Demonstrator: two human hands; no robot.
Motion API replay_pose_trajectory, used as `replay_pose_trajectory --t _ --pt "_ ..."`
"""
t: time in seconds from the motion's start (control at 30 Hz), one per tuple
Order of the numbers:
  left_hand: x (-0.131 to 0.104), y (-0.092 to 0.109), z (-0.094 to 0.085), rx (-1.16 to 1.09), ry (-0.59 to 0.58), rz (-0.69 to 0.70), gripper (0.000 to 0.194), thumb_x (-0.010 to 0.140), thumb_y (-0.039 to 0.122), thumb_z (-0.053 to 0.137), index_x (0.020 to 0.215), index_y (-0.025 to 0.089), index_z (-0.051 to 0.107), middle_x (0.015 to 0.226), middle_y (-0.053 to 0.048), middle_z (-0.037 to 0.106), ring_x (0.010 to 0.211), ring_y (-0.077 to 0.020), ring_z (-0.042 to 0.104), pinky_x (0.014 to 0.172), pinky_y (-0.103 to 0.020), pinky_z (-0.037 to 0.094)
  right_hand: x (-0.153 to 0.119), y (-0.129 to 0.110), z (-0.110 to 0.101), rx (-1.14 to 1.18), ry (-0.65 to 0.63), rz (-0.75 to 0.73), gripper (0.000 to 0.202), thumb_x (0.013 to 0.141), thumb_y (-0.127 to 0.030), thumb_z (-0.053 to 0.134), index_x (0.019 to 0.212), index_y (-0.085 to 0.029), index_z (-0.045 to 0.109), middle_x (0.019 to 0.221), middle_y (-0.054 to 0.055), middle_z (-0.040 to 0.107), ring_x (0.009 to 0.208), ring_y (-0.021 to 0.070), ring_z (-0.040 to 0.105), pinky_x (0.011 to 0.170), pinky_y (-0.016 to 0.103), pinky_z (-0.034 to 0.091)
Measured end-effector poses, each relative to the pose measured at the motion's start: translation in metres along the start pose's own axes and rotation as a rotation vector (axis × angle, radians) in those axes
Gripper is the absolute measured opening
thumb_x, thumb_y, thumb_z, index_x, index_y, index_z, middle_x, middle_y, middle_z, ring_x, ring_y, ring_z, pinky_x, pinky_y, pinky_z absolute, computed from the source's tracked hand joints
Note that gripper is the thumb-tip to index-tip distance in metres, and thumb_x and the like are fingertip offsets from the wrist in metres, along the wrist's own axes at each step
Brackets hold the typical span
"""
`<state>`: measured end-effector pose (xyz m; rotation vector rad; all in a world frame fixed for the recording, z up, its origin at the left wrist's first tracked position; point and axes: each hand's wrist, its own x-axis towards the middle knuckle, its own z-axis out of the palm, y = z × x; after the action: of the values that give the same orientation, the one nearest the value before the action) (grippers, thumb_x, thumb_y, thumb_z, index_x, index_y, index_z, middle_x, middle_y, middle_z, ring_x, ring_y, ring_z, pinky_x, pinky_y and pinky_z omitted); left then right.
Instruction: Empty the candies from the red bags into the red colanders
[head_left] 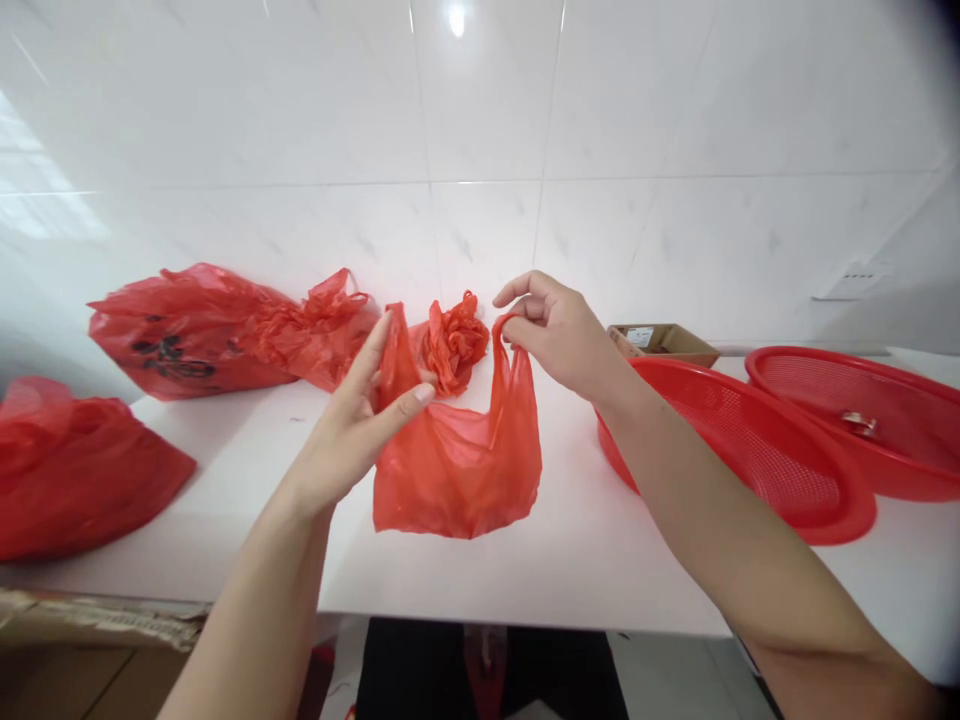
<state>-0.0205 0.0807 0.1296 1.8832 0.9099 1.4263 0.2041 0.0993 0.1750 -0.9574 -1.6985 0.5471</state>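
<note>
A small red plastic carrier bag (457, 480) hangs upright over the white table between my hands. My right hand (551, 325) pinches one of its handle loops between thumb and fingers. At the opposite handle, my left hand (360, 410) has its fingers hooked at the loop, with the thumb stretched out across the front of the bag. The lower part of the bag sags and looks thin and see-through. Just behind it lies a crumpled bunch of red plastic bags (455, 345). Some of my left fingers are hidden behind the thumb and the plastic.
Large filled red bags stand at the left, one with black print (187, 335) and another nearer red bag (82, 480). Two red plastic baskets (840, 515) (900, 475) sit at the right; the farther holds a small shiny item. Behind them is an open cardboard box (679, 345). A tiled wall (480, 120) backs the table (525, 590).
</note>
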Motion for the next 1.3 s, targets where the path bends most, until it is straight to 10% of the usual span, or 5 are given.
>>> replay_pose_trajectory --t 0.23,0.4,0.57,0.87,1.3 --pt "0.013 0.012 0.029 0.135 -0.634 -0.431 0.032 0.078 0.048 0.069 0.096 0.021 0.068 0.067 0.001 0.058 0.055 -0.0131 0.051 0.048 -0.025 0.043 -0.008 -0.028 0.026 0.092 -0.346 0.084 0.016 0.077 -0.01 0.053 0.089 -0.019 0.054 0.069 -0.006 0.056 0.055 0.0076 0.055 0.052 0.021 0.045" --pt "0.014 0.001 0.027 -0.053 -0.464 -0.587 0.041 0.085 0.06 0.053 0.089 0.02 0.066 0.076 -0.001 0.062 0.057 -0.011 0.049 0.058 -0.027 0.048 -0.021 -0.002 0.029 0.139 -0.229 0.024 0.028 0.078 -0.017 0.062 0.105 -0.022 0.057 0.112 0.002 0.059 0.086 0.0115 0.062 0.072 0.026 0.053" --pt "0.013 -0.018 0.014 -0.21 -0.349 -0.612 0.036 0.087 0.056 0.054 0.088 0.02 0.061 0.062 0.005 0.049 0.053 -0.009 0.046 0.058 -0.024 0.045 -0.053 0.034 0.03 0.121 -0.235 0.123 0.011 0.087 -0.029 0.06 0.094 -0.021 0.058 0.084 -0.001 0.061 0.071 0.0107 0.056 0.067 0.028 0.049" --pt "0.003 -0.011 0.005 0.003 -0.703 -0.418 0.017 0.083 0.035 0.063 0.087 0.021 0.072 0.083 -0.003 0.069 0.066 -0.0148 0.059 0.065 -0.029 0.05 -0.071 0.037 0.042 0.38 -0.207 0.089 0.024 0.094 -0.04 0.053 0.109 -0.023 0.062 0.106 0.003 0.064 0.102 0.0152 0.059 0.092 0.032 0.046" --pt "-0.028 -0.041 0.03 0.524 -0.284 0.081 0.016 0.081 0.016 0.053 0.095 0.024 0.052 0.11 -0.003 0.062 0.084 -0.0172 0.062 0.07 -0.028 0.046 -0.084 0.088 0.066 0.84 -0.48 0.581 0.015 0.083 -0.026 0.06 0.096 -0.02 0.066 0.086 0.0 0.066 0.076 0.0126 0.062 0.075 0.027 0.048"
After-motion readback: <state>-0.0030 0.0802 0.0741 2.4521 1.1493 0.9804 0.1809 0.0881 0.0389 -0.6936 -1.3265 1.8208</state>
